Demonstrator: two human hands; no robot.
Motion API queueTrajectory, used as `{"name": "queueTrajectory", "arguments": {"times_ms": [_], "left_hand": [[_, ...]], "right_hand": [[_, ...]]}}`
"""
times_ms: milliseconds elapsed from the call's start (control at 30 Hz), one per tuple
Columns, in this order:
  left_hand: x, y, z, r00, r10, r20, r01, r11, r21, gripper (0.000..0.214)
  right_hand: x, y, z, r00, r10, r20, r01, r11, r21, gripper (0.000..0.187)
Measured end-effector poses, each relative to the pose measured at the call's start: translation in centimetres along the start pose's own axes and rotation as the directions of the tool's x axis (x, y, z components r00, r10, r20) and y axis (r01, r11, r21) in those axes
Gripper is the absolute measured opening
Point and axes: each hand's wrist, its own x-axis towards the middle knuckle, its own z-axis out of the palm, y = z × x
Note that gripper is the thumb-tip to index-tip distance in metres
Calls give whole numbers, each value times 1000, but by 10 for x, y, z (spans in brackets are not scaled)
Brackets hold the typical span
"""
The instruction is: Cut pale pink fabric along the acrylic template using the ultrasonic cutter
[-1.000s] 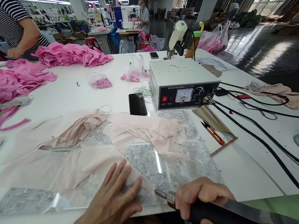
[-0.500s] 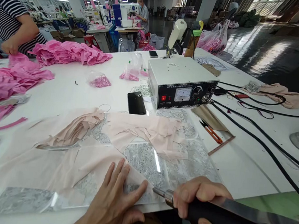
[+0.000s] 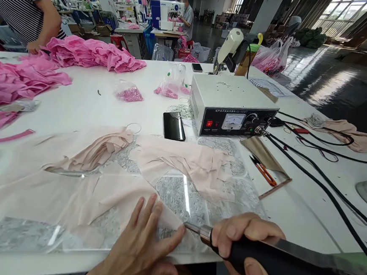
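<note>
My left hand (image 3: 141, 244) lies flat with fingers spread on a pale pink fabric piece (image 3: 108, 201), pressing it onto a clear scratched plate (image 3: 182, 196) at the table's near edge. My right hand (image 3: 245, 244) is wrapped round the black handle of a hand-held tool (image 3: 275, 259). The tool's metal tip (image 3: 195, 228) touches the fabric edge right beside my left index finger. More pale pink pieces (image 3: 188, 161) lie heaped further back on the plate.
A white control box (image 3: 230, 105) with a dial stands mid-table, black cables (image 3: 319, 182) running right from it. A black phone (image 3: 173, 126), orange snips (image 3: 263, 169), bags of pink beads (image 3: 128, 93) and pink garments (image 3: 91, 54) lie around. A person in a striped top (image 3: 25, 2) works at far left.
The tool tip has slid left along the fabric edge until it meets my left index finger. The person in stripes shifted over the pink garments.
</note>
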Motion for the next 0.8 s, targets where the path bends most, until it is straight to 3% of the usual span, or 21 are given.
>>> {"name": "queueTrajectory", "arguments": {"times_ms": [200,667,800], "left_hand": [[3,0,0,1000,11,-15,-11,1000,23,91],[4,1,0,999,29,-43,-27,998,50,91],[4,2,2,997,20,-71,-17,999,42,90]], "right_hand": [[9,10,10,999,-42,10,42,999,-2,6],[13,6,5,993,-36,112,39,999,-23,4],[15,8,9,996,-38,77,39,999,-13,5]]}}
